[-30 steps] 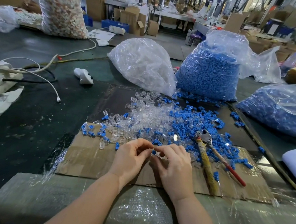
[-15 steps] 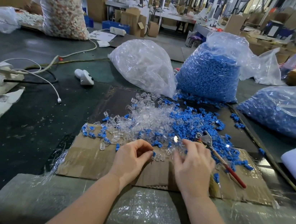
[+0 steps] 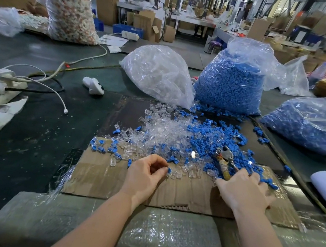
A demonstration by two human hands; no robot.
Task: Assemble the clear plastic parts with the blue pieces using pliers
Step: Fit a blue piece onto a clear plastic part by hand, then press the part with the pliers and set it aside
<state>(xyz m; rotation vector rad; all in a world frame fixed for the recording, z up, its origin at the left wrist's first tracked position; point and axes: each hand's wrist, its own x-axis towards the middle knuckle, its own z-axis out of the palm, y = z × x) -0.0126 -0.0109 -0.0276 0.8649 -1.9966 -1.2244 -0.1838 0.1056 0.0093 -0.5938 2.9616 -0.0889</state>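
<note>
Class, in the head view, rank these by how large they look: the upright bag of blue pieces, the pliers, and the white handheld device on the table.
Largest to smallest:
1. upright bag of blue pieces
2. pliers, handles partly hidden under the right hand
3. white handheld device, close to the pliers, so unsure

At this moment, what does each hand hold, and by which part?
The left hand pinches a small blue piece at its fingertips. The right hand lies over the pliers handles; whether it grips them cannot be told.
</note>
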